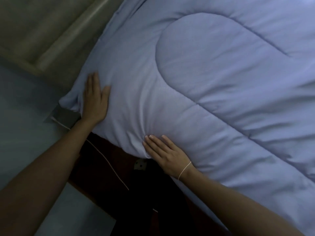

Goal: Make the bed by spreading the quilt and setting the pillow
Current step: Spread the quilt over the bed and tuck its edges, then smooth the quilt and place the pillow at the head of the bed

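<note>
Quilt (213, 79), pale blue and padded with curved stitched channels, lies spread over most of the right and far side of the scene, its near-left corner hanging over the edge of the bed. Creases gather in the fabric at that corner, where a small fold bunches out to the left. The left hand (96, 97) lies flat on the quilt near that bunched corner, fingers (92, 80) straight and held together, pointing away, thumb slightly apart, gripping nothing. The right hand (164, 153) rests palm down on the near edge of the quilt, fingers spread a little and pressing the cloth into a dimple, also without a grip. A thin pale thread band (184, 169) circles the right wrist. Both forearms are bare and reach in from the near side. Below the quilt's edge a dark brown bed frame (109, 160) shows in shadow, with a thin light cord (109, 163) trailing across it. To the left lies a grey-blue floor (25, 120), and at far left a greenish wall with a raised moulding (71, 33). No pillow can be made out in the dim light.
</note>
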Demonstrator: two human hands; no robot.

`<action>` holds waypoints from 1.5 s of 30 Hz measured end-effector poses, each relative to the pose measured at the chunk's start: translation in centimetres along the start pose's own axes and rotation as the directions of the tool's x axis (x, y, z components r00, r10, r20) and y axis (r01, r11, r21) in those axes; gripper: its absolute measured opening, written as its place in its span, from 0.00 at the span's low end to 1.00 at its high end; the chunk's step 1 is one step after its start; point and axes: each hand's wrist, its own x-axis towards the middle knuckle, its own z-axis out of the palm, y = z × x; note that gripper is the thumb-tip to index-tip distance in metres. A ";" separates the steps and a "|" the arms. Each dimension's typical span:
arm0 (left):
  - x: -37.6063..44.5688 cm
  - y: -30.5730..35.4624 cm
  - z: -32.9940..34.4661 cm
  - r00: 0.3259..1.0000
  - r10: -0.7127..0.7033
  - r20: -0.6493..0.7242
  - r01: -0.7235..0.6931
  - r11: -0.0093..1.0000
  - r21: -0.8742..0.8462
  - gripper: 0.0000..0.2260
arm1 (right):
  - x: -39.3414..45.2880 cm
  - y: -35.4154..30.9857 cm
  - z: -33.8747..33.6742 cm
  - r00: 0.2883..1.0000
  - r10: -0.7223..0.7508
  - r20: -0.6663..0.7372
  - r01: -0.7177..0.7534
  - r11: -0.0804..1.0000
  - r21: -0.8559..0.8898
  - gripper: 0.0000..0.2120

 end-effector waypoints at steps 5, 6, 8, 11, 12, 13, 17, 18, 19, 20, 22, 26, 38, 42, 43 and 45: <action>-1.4 -0.4 -0.1 0.996 -0.082 0.036 0.080 0.996 0.045 0.30 | -0.3 -3.2 0.4 0.992 0.113 0.053 -0.118 0.986 0.117 0.25; -1.2 0.0 -0.3 0.997 -0.066 0.030 0.064 0.996 0.060 0.29 | -0.2 -4.2 0.6 0.987 0.147 0.072 -0.155 0.979 0.130 0.26; -1.0 0.9 -0.9 1.000 0.016 -0.002 -0.015 0.996 0.089 0.28 | 0.2 -5.4 0.7 0.976 0.197 0.092 -0.209 0.967 0.148 0.26; -2.1 2.5 -1.0 0.953 0.298 -0.049 -0.287 0.945 0.157 0.29 | 0.5 -5.6 -0.9 0.980 0.201 0.006 -0.198 0.961 0.193 0.24; -2.8 2.6 -0.5 0.918 0.396 -0.015 -0.385 0.902 0.194 0.30 | 0.2 -5.1 -1.8 0.979 0.204 -0.030 -0.193 0.958 0.213 0.23; -3.6 2.2 0.2 0.874 0.483 0.052 -0.479 0.841 0.250 0.30 | -0.2 -4.3 -2.8 0.968 0.242 -0.065 -0.225 0.954 0.200 0.22; -6.8 -2.7 2.8 0.762 0.604 0.233 -0.638 0.640 0.428 0.31 | -5.3 0.6 -4.2 0.847 0.526 -0.074 -0.529 0.848 -0.034 0.25; -7.1 -3.8 2.8 0.745 0.620 0.245 -0.655 0.612 0.443 0.31 | -7.1 1.0 -3.8 0.849 0.527 -0.037 -0.528 0.844 -0.092 0.27; -7.4 -4.4 2.4 0.727 0.626 0.281 -0.675 0.579 0.457 0.32 | -8.7 0.8 -3.1 0.873 0.487 0.010 -0.482 0.866 -0.132 0.28; -7.4 -5.0 2.0 0.704 0.635 0.318 -0.698 0.536 0.475 0.32 | -9.9 0.4 -2.6 0.897 0.438 0.060 -0.426 0.893 -0.145 0.29; -7.7 -5.9 0.5 0.673 0.617 0.408 -0.730 0.468 0.498 0.31 | -10.8 -0.9 -2.3 0.910 0.386 0.153 -0.369 0.920 -0.130 0.30; -8.4 -7.6 -3.6 0.600 0.532 0.597 -0.798 0.444 0.406 0.37 | -10.9 -1.7 -4.9 0.927 0.257 0.273 -0.250 0.966 -0.059 0.30; -8.4 11.1 -9.2 0.698 0.213 0.683 -0.595 0.704 0.388 0.19 | -10.6 0.9 -16.3 0.313 0.890 0.332 -0.938 0.344 -0.037 0.34; -7.9 19.8 -10.3 0.685 0.416 0.598 -0.693 0.625 0.359 0.20 | -12.9 2.4 -20.9 0.254 0.941 0.224 -0.961 0.271 -0.052 0.34; -8.2 22.2 -10.4 0.670 0.479 0.568 -0.719 0.609 0.335 0.21 | -14.0 2.7 -21.9 0.236 0.950 0.206 -0.967 0.251 -0.050 0.32; -9.1 26.5 -10.2 0.623 0.574 0.531 -0.771 0.563 0.297 0.23 | -16.4 3.5 -23.7 0.195 0.972 0.129 -0.979 0.200 -0.030 0.30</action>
